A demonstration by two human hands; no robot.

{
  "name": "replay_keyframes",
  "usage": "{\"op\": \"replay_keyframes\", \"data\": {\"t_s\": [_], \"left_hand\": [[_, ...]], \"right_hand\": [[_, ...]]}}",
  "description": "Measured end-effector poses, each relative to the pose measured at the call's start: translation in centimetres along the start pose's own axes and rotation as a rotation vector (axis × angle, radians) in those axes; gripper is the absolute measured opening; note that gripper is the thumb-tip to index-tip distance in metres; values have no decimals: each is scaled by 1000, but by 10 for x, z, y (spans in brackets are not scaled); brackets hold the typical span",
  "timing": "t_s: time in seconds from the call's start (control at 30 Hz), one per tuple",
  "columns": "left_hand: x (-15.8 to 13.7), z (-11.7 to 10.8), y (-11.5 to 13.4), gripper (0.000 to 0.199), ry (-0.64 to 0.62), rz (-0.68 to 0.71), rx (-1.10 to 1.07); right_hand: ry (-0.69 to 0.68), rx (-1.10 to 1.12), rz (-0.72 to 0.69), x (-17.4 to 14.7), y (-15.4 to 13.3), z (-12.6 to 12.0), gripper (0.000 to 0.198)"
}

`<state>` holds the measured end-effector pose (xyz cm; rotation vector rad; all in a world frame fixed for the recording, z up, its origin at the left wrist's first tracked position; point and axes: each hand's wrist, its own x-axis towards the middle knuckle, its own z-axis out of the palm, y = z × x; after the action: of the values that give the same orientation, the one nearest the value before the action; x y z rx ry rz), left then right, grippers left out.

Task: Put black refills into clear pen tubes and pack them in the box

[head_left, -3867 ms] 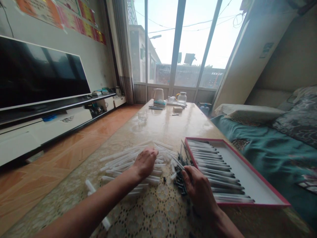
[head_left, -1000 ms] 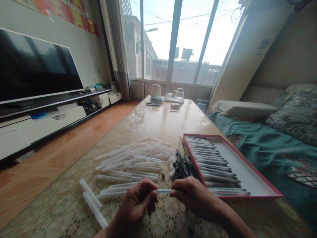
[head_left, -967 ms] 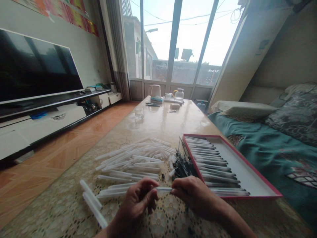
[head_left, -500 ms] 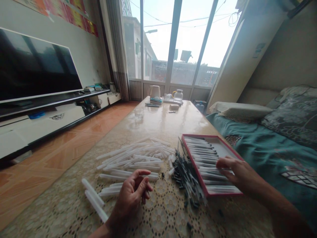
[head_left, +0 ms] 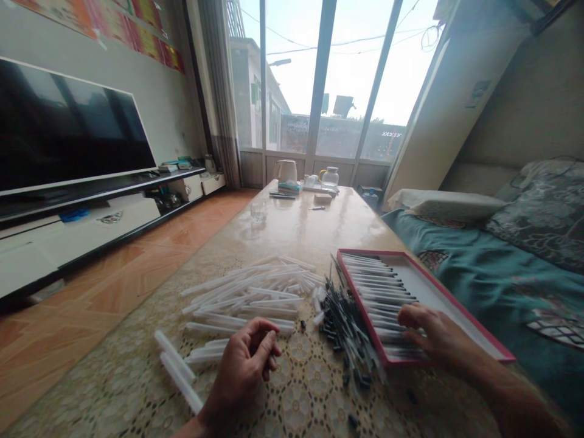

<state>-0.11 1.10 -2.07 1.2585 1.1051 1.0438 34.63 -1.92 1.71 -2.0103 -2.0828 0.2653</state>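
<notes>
My left hand (head_left: 249, 359) rests over the tabletop with its fingers curled in against the thumb; what they hold, if anything, is hidden. Beside it lie white translucent tubes (head_left: 241, 301) in a loose pile. Over the lower part of a red-rimmed box (head_left: 474, 313) hovers my right hand (head_left: 433, 331), thumb and fingers apart, just above the row of thin pen-like sticks (head_left: 371, 280) with dark ends. Between my hands lies a heap of black-and-clear pen parts (head_left: 344, 325), with small black caps among them.
A drinking glass (head_left: 258, 213) stands farther up the patterned table (head_left: 296, 389). At the far end are a kettle (head_left: 286, 171) and a glass jug (head_left: 330, 177). A sofa (head_left: 456, 249) borders the right side; a TV cabinet (head_left: 109, 225) runs along the left.
My right hand has shifted slightly and its fingers have spread from the sticks in the box. My left hand keeps its curled pose. The whole view has moved a little.
</notes>
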Motion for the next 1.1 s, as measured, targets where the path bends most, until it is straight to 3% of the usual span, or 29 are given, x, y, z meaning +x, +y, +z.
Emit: {"op": "replay_keyframes", "data": {"t_s": [0.13, 0.27, 0.5, 0.67, 0.83, 0.93, 1.1], "left_hand": [[-3, -1, 1, 17, 67, 17, 144], [0, -5, 3, 17, 115, -18, 123], [4, -9, 1, 22, 140, -54, 20], [4, -7, 3, 18, 142, -70, 35], [2, -7, 6, 18, 129, -59, -21], [0, -2, 7, 23, 26, -96, -137], [-7, 12, 8, 39, -153, -308, -451]], "right_hand": [[63, 18, -108, 9, -34, -2, 17], [65, 96, -267, 32, -82, 16, 16], [110, 115, -277, 74, -128, 61, 18], [136, 121, -269, 83, -141, 68, 12], [155, 150, -265, 73, -136, 64, 7], [171, 179, -273, 58, -128, 57, 7], [140, 345, -330, 29, -129, 48, 6]]}}
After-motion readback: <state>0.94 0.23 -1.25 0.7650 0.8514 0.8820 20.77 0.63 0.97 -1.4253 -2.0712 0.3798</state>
